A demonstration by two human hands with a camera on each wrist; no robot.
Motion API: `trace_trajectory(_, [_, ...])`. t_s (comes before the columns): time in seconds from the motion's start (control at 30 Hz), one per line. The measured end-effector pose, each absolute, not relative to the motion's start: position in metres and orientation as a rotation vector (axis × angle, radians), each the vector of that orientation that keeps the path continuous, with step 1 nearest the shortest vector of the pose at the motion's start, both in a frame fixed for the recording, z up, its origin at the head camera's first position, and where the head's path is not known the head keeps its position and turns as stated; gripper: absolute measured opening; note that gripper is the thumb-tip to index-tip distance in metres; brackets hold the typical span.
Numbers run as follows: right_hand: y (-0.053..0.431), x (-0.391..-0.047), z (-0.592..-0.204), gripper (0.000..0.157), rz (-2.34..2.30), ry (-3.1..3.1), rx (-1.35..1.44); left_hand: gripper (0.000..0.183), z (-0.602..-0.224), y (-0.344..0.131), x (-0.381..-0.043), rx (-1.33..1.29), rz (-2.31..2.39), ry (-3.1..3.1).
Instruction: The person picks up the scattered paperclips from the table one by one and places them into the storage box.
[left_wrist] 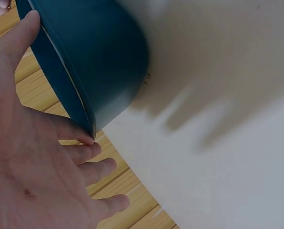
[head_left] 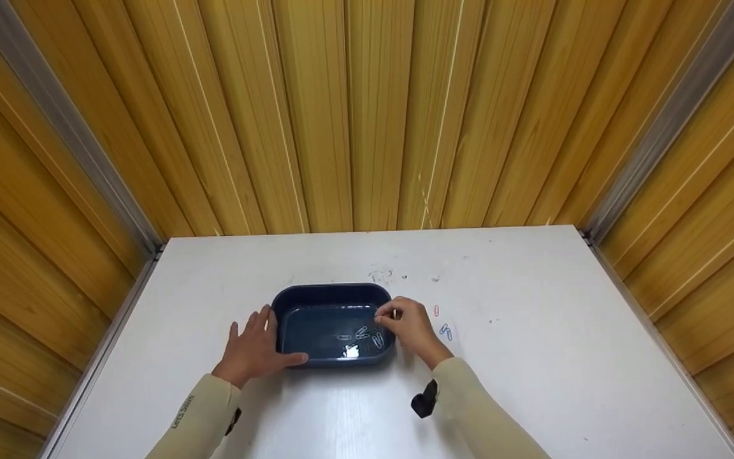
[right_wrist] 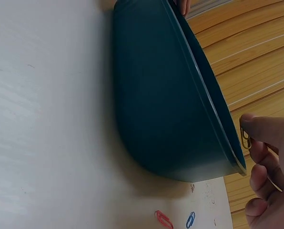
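A dark blue rectangular basin [head_left: 335, 295] with rounded corners stands on the white table. Several pale paper clips [head_left: 361, 333] lie on its floor, toward the right. My left hand [head_left: 253, 349] rests at the basin's left side, fingers spread and mostly straight. In the left wrist view, the thumb and index fingertip touch the rim. Over the basin's right rim, my right hand [head_left: 410, 324] pinches a yellowish paper clip [right_wrist: 246, 138] between thumb and index finger; the other fingers curl loosely beneath.
Right of the basin, a red paper clip [head_left: 436, 310] and blue paper clips [head_left: 446, 331] lie on the table [head_left: 545, 357]. Small dark marks dot the tabletop behind the basin. Yellow wood-patterned walls [head_left: 373, 127] enclose the back and sides.
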State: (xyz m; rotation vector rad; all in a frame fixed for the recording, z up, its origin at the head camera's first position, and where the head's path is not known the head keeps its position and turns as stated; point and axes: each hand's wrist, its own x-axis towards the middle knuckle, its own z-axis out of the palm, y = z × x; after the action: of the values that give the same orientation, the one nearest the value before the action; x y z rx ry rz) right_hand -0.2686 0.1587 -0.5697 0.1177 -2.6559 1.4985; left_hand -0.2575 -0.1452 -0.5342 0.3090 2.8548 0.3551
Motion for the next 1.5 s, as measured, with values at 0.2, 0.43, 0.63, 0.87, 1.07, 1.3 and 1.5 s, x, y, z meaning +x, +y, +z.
trace_trajectory(0.2, [0.157,-0.267,-0.573,0.008,1.495,-2.687,0.106,0.120,-0.536,-0.146,-0.257,0.311,0.350,2.853])
trace_trajectory(0.43, [0.159,-0.266,-0.573,0.011,1.491,-2.646,0.162,0.120,-0.535,-0.146,-0.255,0.312,0.346,2.853])
trace_trajectory(0.63, [0.164,-0.265,-0.571,0.013,1.513,-2.610,0.162,0.120,-0.535,-0.147,-0.255,0.308,0.339,2.856])
trace_trajectory(0.87, [0.172,-0.264,-0.570,0.015,1.499,-2.578,0.171,0.121,-0.534,-0.146,-0.255,0.305,0.322,2.864])
trace_trajectory(1.07, [0.182,-0.263,-0.570,0.017,1.478,-2.577,0.163,0.121,-0.536,-0.146,-0.255,0.306,0.321,2.873])
trace_trajectory(1.3, [0.196,-0.260,-0.572,0.016,1.469,-2.583,0.113,0.121,-0.536,-0.145,-0.256,0.305,0.328,2.871])
trace_trajectory(1.5, [0.208,-0.258,-0.573,0.016,1.454,-2.578,0.096,0.120,-0.535,-0.145,-0.255,0.284,0.341,2.853])
